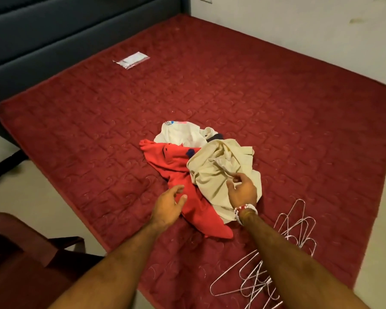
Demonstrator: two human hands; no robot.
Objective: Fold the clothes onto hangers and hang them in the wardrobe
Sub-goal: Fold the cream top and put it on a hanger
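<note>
head view | clothes pile lies on the bed, wire hangers just beside it | left hand is held wide over the red garment, nothing gripped | right hand is bent over the cream garment, grip cannot be told | judged: one garment should be lifted alone and shaken flat

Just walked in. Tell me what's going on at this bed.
A person reaches into a small heap of clothes on the red mattress. The left hand, fingers relaxed, is at the red garment. The right hand is at the cream garment, but it is unclear whether it pinches the cloth. A white printed garment lies behind them. Wire hangers lie loose beside the right arm, none carrying clothes yet.
</note>
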